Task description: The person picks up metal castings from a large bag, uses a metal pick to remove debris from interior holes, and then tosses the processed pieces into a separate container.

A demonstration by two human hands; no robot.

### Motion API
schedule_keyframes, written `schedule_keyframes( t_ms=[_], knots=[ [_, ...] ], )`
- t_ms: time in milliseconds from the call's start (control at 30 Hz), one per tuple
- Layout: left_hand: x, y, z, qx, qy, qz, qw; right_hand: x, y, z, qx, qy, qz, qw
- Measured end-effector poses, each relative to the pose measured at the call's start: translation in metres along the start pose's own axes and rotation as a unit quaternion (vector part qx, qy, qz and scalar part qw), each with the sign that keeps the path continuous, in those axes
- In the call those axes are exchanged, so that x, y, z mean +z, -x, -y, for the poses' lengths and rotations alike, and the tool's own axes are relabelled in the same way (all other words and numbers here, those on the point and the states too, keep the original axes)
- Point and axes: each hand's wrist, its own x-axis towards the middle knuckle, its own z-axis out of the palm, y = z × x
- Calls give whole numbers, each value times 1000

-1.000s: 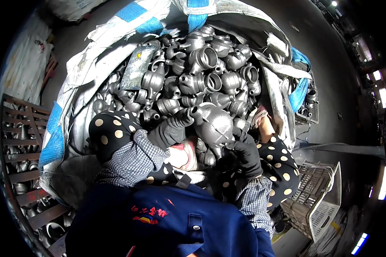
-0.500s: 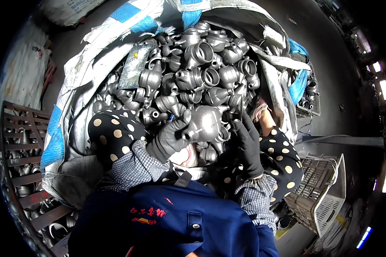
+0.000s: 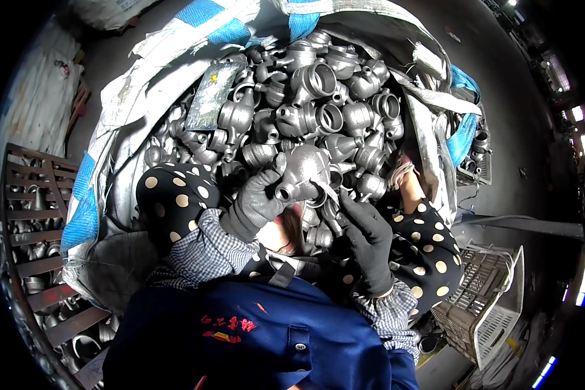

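My left hand [image 3: 257, 205], in a dark grey glove, is closed on the side of a rounded grey metal casting [image 3: 309, 166]. A short hollow spout on the casting points toward me at its lower left. My right hand [image 3: 367, 234], gloved too, is closed around a thin flat metal file [image 3: 330, 194]. Its pale tip lies against or just before the casting's lower right side; I cannot tell whether they touch. The grip end of the file is hidden in the glove. Beneath both hands are more grey castings [image 3: 302, 120], heaped in a large white sack [image 3: 120, 104].
A flat metal plate [image 3: 214, 97] with a yellow spot lies on the heap. Blue straps [image 3: 461, 140] hang on the sack's rim. A brown slatted metal crate [image 3: 36, 237] of castings stands at left, a grey plastic basket [image 3: 481, 299] at right. My knees in dotted trousers flank the heap.
My right hand has moved left and down, bringing the file from upright beside the casting to its lower right side. The casting has turned slightly in my left hand.
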Motion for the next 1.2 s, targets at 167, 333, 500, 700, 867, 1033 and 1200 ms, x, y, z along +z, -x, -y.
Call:
schedule_keyframes(
  t_ms=[167, 333, 500, 700, 867, 1033, 1200],
  knots=[
    [-12, -4, 3, 16, 18, -43, 999, -3, 0, 6, 58, -49, 30, 997],
    [-14, -6, -2, -4, -18, -21, 1000, -8, 3, 11, 214, -195, 54, 955],
    [-18, -5, -2, 6, -95, 4, 995, -12, 3, 10, 249, -236, 87, 935],
    [-33, -4, -4, -16, -25, 18, 999, -13, 0, 7, 264, -276, 111, 917],
    [-33, -9, -2, -5, -5, 66, 998, -8, -2, 5, 224, -259, 85, 936],
    [-24, -4, -1, -7, -25, -2, 1000, -5, 1, 3, 148, -91, 26, 984],
    [-21, -6, 0, -3, -22, -30, 999, -6, 3, 3, 37, 80, 9, 996]
  ],
)
